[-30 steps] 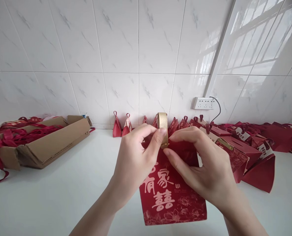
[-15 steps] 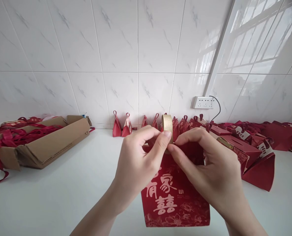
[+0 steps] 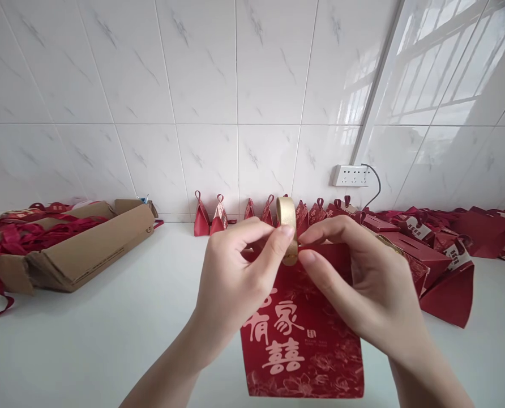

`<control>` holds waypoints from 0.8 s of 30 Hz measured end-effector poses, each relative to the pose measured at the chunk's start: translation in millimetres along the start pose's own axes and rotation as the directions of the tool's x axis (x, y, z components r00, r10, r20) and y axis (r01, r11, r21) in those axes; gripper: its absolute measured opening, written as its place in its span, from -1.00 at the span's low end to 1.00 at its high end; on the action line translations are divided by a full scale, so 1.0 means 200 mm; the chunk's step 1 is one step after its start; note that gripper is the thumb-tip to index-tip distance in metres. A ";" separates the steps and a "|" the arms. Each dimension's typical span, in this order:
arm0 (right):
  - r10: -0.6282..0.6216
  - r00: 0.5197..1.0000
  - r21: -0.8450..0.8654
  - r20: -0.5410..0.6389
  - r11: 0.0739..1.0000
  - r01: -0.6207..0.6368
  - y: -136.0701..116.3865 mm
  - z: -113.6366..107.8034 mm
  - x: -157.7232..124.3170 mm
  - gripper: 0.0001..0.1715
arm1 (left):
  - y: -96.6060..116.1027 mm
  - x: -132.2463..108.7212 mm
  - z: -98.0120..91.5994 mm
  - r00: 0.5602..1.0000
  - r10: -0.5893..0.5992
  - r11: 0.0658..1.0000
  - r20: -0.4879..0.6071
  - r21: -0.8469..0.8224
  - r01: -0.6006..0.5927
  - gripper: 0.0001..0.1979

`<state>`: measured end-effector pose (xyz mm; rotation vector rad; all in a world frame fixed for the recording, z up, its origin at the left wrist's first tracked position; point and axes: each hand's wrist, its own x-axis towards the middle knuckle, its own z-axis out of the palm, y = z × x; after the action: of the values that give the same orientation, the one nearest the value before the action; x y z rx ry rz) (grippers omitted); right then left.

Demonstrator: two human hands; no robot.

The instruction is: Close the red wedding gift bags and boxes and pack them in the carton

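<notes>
A red gift bag (image 3: 316, 317) with pale Chinese characters and a floral pattern hangs upright in front of me. Its gold strap handle (image 3: 286, 212) forms a loop above the top edge. My left hand (image 3: 246, 266) is closed, pinching the base of the loop between thumb and forefinger. Just right of the loop is my right hand (image 3: 358, 277), its thumb and forefinger slightly apart beside the bag's top edge. The other fingers of the right hand are hidden behind, so whether they touch the bag cannot be seen.
On the left a cardboard box (image 3: 99, 249) holds red ribbons (image 3: 52, 232). Several small red pouches with loops (image 3: 202, 221) stand along the tiled wall. At right lies a pile of red gift boxes (image 3: 448, 283). A power strip (image 3: 352, 175) is fixed to the wall.
My right thumb and forefinger have parted a little and moved off the loop's base. The bag has shifted slightly down and toward me. My left hand keeps its pinch.
</notes>
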<state>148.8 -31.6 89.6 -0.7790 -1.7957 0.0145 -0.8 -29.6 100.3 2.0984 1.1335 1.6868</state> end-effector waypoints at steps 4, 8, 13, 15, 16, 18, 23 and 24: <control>0.038 0.999 0.082 0.016 0.996 -0.039 0.00 0.00 0.00 -0.87 | 0.01 0.00 -0.01 1.000 0.013 1.000 -0.020 0.005 -0.013 -0.67; 0.093 0.996 0.111 0.012 0.989 -0.094 -0.01 0.01 0.00 -0.91 | 0.02 0.00 -0.02 0.999 0.032 0.999 -0.007 0.018 -0.032 -0.67; 0.153 0.974 0.272 0.168 0.943 -0.194 0.01 -0.01 0.01 -0.80 | 0.01 0.01 -0.02 1.000 0.013 1.000 -0.022 0.021 -0.013 -0.64; 0.166 0.950 0.304 0.266 0.920 -0.245 0.02 -0.04 0.01 -0.68 | -0.01 0.02 -0.03 0.998 -0.017 1.000 -0.054 0.012 0.018 -0.59; 0.177 0.933 0.313 0.312 0.908 -0.277 0.03 -0.06 0.01 -0.67 | -0.02 0.03 -0.04 0.997 -0.037 0.999 -0.070 0.000 0.037 -0.56; 0.223 0.886 0.318 0.407 0.874 -0.366 0.04 -0.08 0.02 -0.71 | -0.04 0.05 -0.05 0.992 -0.083 0.996 -0.099 -0.038 0.080 -0.53; 0.419 0.791 0.359 0.447 0.726 -0.587 0.10 -0.04 0.08 -0.80 | -0.13 0.11 -0.05 0.966 -0.239 0.953 -0.093 -0.214 0.215 -0.59; 0.476 0.781 0.405 0.403 0.673 -0.619 0.12 -0.02 0.09 -0.79 | -0.15 0.12 -0.05 0.960 -0.273 0.933 -0.056 -0.259 0.250 -0.59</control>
<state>162.0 -4.8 97.5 -0.9199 -1.6066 1.0262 -21.4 3.9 103.3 1.6552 1.1038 1.7098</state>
